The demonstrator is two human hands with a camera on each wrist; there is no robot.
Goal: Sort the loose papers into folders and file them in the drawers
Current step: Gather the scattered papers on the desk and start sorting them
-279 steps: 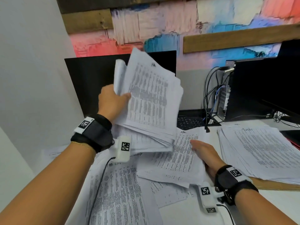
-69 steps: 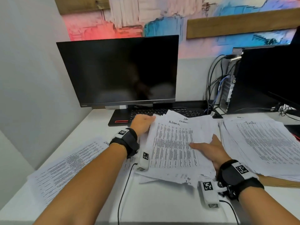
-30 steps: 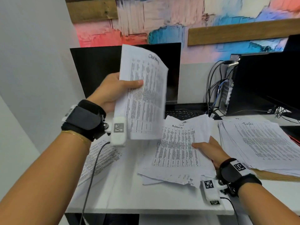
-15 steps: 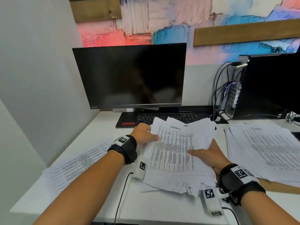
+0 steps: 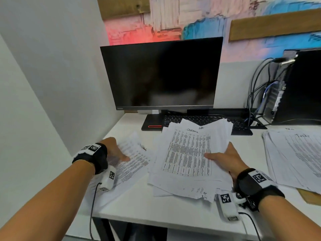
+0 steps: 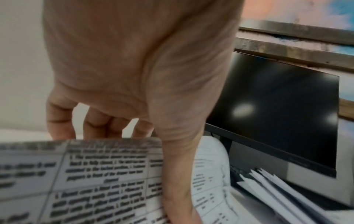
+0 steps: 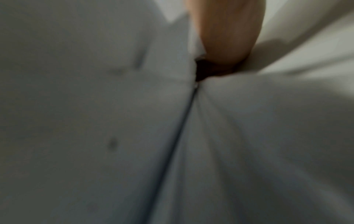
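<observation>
Dark monitor [image 5: 161, 75] sits at the back of the white desk [image 5: 156, 206], black keyboard [image 5: 205, 121] under it, and what looks like a PC tower [image 5: 295, 87] with cables [image 5: 255, 94] on the right.

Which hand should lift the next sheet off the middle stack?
Left, I'd judge. The right hand grips the middle stack at its right edge, thumb on top, steadying it. The left hand is only setting a sheet on the left pile and sits beside the stack's free left edge.

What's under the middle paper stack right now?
Under the middle paper stack, the white desk and keyboard show at its edges. The right hand grips its right edge; anything deeper is covered.
</observation>
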